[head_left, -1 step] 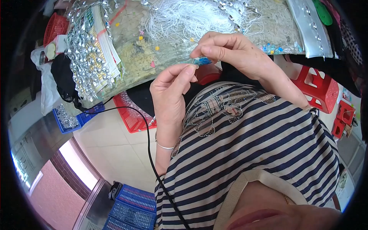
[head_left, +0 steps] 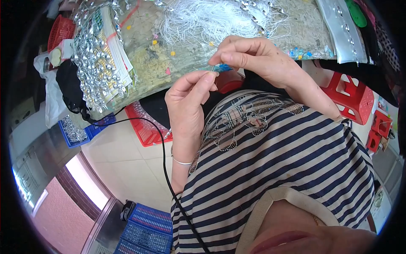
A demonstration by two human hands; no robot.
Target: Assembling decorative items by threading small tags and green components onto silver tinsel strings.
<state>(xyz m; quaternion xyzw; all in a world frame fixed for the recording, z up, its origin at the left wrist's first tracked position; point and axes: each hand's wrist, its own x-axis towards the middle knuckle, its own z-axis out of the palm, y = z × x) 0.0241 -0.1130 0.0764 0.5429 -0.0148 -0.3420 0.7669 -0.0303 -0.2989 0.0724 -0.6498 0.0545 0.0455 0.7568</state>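
Pinching under way at the table's [head_left: 146, 74] near edge. Left hand [head_left: 186, 103] and right hand [head_left: 264, 59]: thumb and forefinger of each closed on a thin strand [head_left: 213, 67] (too fine to identify), which bridges their fingertips. Piece appears unfinished; white thread [head_left: 207, 21] lies heaped loose beyond; finished count unclear.
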